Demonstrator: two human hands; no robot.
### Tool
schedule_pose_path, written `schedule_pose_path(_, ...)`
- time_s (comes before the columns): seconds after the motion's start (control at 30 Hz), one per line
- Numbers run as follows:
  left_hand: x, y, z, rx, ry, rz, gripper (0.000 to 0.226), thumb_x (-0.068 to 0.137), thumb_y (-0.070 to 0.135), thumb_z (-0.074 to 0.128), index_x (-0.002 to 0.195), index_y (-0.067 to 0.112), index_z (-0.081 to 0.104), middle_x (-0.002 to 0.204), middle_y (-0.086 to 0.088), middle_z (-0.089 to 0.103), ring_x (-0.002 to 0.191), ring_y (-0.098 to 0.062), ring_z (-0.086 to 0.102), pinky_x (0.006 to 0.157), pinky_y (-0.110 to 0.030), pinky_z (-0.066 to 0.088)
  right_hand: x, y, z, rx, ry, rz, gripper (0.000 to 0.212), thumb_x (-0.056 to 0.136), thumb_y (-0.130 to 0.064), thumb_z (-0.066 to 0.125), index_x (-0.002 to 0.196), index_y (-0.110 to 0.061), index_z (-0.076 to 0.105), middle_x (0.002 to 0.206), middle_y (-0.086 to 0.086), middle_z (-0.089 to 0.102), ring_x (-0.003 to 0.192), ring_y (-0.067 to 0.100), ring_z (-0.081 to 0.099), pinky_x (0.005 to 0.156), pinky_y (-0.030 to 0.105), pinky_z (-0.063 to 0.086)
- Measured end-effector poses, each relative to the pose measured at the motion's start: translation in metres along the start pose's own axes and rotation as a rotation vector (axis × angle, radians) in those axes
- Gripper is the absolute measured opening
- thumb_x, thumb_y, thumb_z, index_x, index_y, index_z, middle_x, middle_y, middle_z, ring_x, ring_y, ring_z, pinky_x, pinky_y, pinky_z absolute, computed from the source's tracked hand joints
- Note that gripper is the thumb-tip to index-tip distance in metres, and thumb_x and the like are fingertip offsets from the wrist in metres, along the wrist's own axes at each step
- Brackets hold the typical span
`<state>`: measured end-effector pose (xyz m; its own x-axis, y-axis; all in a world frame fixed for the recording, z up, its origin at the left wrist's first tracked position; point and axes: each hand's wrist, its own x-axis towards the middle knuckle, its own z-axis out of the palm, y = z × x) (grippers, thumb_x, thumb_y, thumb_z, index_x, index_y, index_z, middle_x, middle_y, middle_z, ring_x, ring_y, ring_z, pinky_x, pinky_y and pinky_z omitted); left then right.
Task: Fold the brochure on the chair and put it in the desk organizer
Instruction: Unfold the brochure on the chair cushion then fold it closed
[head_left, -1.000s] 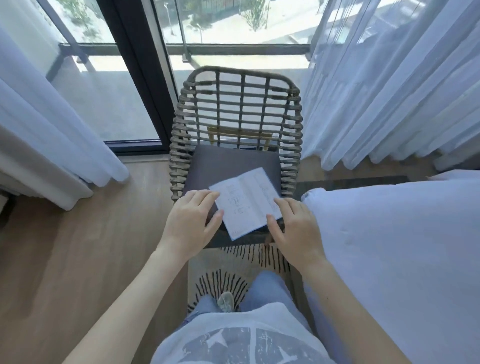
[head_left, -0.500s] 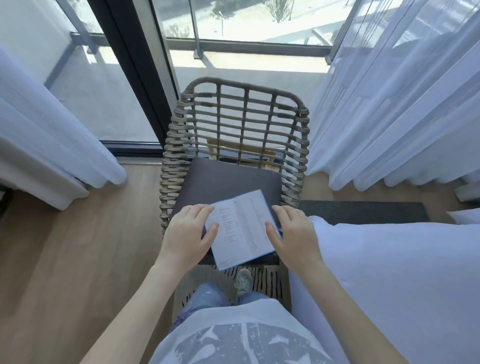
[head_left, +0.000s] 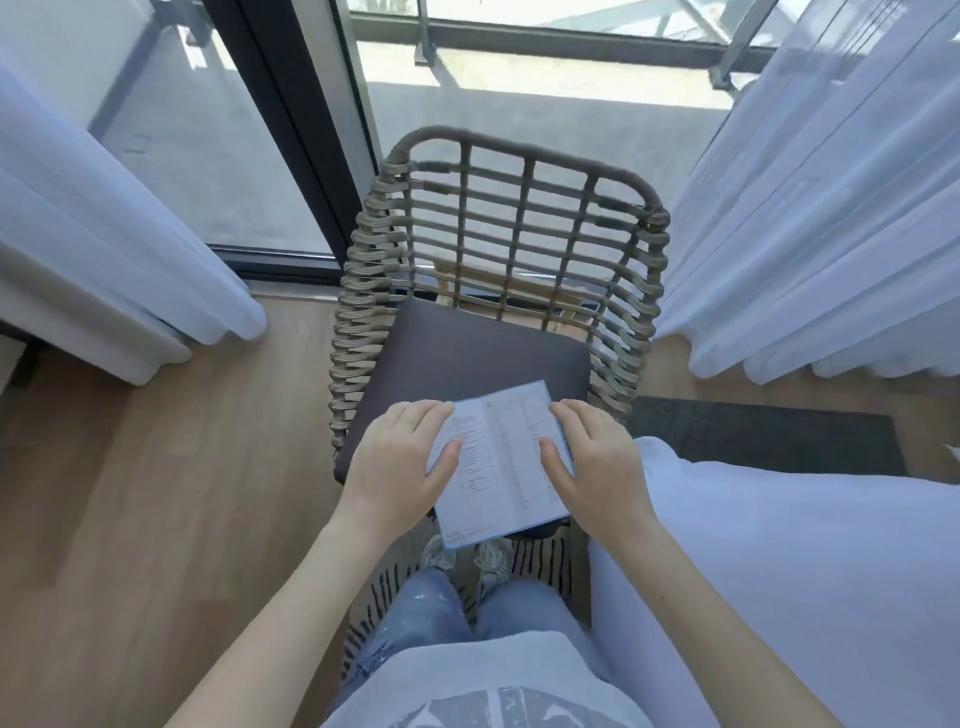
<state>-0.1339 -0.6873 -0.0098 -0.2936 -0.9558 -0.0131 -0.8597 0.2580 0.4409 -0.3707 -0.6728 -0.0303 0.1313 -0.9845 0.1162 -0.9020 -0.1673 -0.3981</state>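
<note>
A white printed brochure with a centre crease lies on the dark cushion of a woven wicker chair, its near end hanging over the seat's front edge. My left hand rests on its left side with fingers spread and the thumb on the page. My right hand presses on its right edge, fingers flat on the paper. No desk organizer is in view.
The chair stands before a glass balcony door, with white curtains to its left and right. A white-covered bed is close on my right. A striped rug lies under my feet on the wooden floor.
The camera has come closer and tilted down over the chair. The brochure has turned from skewed to nearly straight on the seat, with both hands staying on its sides.
</note>
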Motion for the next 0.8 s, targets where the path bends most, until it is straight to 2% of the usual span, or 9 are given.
schedule_pose_path(0.13, 0.016, -0.021, 0.031, -0.01, 0.007, -0.066, 0.05, 0.093, 0.031, 0.048, 0.136, 0.006, 0.054, 0.138, -0.012, 0.056, 0.128, -0.029, 0.049, 0.104, -0.043, 0.039, 0.017, 0.022, 0.037, -0.045, -0.039, -0.042, 0.044, 0.094, -0.027, 0.052, 0.131, -0.003, 0.059, 0.135, 0.017, 0.059, 0.124, 0.034, 0.056, 0.099, 0.049, 0.048)
schedule_pose_path(0.33, 0.031, -0.058, 0.115, -0.029, -0.023, -0.156, 0.054, 0.09, 0.023, 0.056, 0.141, 0.006, 0.048, 0.147, -0.016, 0.046, 0.136, -0.037, 0.04, 0.112, -0.052, 0.03, 0.028, 0.074, 0.121, -0.051, -0.107, -0.006, 0.05, 0.092, -0.026, 0.053, 0.137, -0.006, 0.054, 0.141, 0.018, 0.055, 0.13, 0.036, 0.05, 0.103, 0.052, 0.044)
schedule_pose_path(0.43, 0.033, -0.083, 0.173, -0.046, -0.055, -0.208, 0.056, 0.091, 0.029, 0.05, 0.143, 0.007, 0.045, 0.148, -0.015, 0.046, 0.135, -0.038, 0.041, 0.11, -0.054, 0.033, 0.025, 0.108, 0.177, -0.047, -0.147, 0.034, 0.051, 0.092, -0.027, 0.051, 0.138, -0.006, 0.053, 0.14, 0.018, 0.055, 0.129, 0.035, 0.051, 0.101, 0.051, 0.045)
schedule_pose_path(0.5, 0.031, -0.101, 0.215, -0.037, -0.107, -0.247, 0.058, 0.091, 0.031, 0.053, 0.144, 0.007, 0.044, 0.148, -0.016, 0.045, 0.134, -0.039, 0.042, 0.109, -0.055, 0.034, 0.019, 0.13, 0.215, -0.045, -0.202, 0.07, 0.051, 0.091, -0.028, 0.051, 0.138, -0.006, 0.053, 0.139, 0.017, 0.055, 0.128, 0.035, 0.051, 0.1, 0.05, 0.045)
schedule_pose_path(0.6, 0.026, -0.13, 0.287, -0.01, -0.155, -0.342, 0.063, 0.089, 0.031, 0.064, 0.145, 0.009, 0.042, 0.152, -0.019, 0.038, 0.138, -0.038, 0.036, 0.112, -0.053, 0.03, 0.01, 0.165, 0.277, -0.066, -0.305, 0.082, 0.049, 0.09, -0.026, 0.058, 0.134, -0.005, 0.054, 0.138, 0.017, 0.056, 0.124, 0.037, 0.052, 0.094, 0.051, 0.048)
schedule_pose_path(0.67, 0.026, -0.137, 0.302, 0.009, -0.184, -0.374, 0.069, 0.089, 0.038, 0.063, 0.148, 0.012, 0.036, 0.156, -0.018, 0.03, 0.142, -0.037, 0.029, 0.116, -0.051, 0.023, 0.007, 0.173, 0.288, -0.076, -0.378, 0.098, 0.051, 0.088, -0.025, 0.063, 0.134, -0.005, 0.055, 0.139, 0.021, 0.054, 0.124, 0.041, 0.052, 0.091, 0.053, 0.048)
schedule_pose_path(0.8, 0.02, -0.159, 0.361, 0.061, -0.196, -0.5, 0.084, 0.088, 0.052, 0.058, 0.154, 0.018, 0.018, 0.159, -0.024, 0.014, 0.145, -0.039, 0.015, 0.118, -0.049, 0.013, -0.002, 0.202, 0.337, -0.141, -0.396, 0.158, 0.063, 0.088, -0.038, 0.065, 0.145, -0.017, 0.047, 0.153, 0.027, 0.034, 0.137, 0.05, 0.033, 0.104, 0.058, 0.037)
